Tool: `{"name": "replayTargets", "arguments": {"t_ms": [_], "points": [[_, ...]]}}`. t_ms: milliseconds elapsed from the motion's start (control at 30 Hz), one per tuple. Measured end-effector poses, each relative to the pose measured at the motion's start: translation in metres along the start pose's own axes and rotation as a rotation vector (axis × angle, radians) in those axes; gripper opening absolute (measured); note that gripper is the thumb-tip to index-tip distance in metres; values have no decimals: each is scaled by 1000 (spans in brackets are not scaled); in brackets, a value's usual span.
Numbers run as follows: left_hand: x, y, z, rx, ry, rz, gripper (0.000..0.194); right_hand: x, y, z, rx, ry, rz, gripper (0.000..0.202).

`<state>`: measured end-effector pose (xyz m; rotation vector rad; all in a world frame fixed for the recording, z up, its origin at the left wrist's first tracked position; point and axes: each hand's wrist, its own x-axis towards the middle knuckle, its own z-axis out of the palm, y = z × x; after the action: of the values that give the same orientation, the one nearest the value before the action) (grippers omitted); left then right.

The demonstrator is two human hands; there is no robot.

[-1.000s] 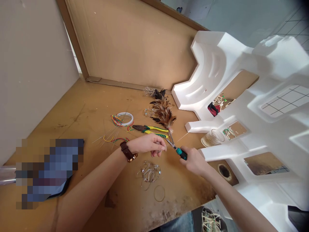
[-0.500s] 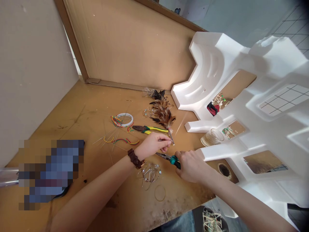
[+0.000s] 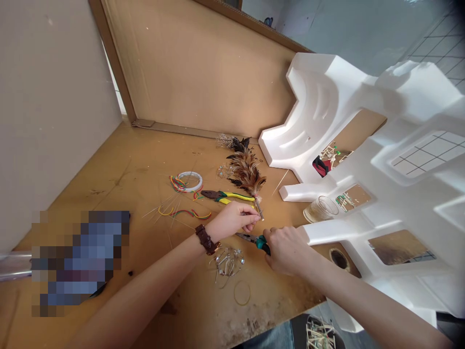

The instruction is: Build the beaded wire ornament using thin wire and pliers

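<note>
My left hand [image 3: 238, 218], with a brown watch strap on the wrist, is closed in a pinch beside the feather duster's handle tip; what it pinches is too small to make out. My right hand [image 3: 285, 247] is wrapped round teal-handled needle-nose pliers [image 3: 260, 242], whose jaws point left under my left hand. The brown feather duster [image 3: 247, 169] lies behind my hands. Yellow-handled pliers [image 3: 232, 196] rest left of it. A bundle of wire pieces with shiny beads [image 3: 229, 261] lies in front of my left hand, near a thin ring [image 3: 241, 293].
White ring [image 3: 190, 181] with coloured wires [image 3: 192, 213] lies at centre left. A large white moulded piece [image 3: 348, 145] stands at right, beside a glass jar [image 3: 320, 209]. Cardboard [image 3: 203, 72] stands behind. A blurred blue object [image 3: 87, 257] lies at left.
The whole view has shifted slightly, moving the scene a little right and down. My hands keep nearly the same pose, with the teal pliers still in my right hand.
</note>
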<state>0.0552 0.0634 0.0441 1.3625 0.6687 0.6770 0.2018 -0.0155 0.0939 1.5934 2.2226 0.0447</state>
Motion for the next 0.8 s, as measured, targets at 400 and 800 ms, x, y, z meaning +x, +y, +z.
{"name": "replayTargets", "arguments": {"t_ms": [400,800], "points": [[5,-6,-2,70,91,76,22,3,1,-8,-23,33,-22,17],[14,-32,-27,579,445,195,18,-12,45,23,64,-70,100,19]]}}
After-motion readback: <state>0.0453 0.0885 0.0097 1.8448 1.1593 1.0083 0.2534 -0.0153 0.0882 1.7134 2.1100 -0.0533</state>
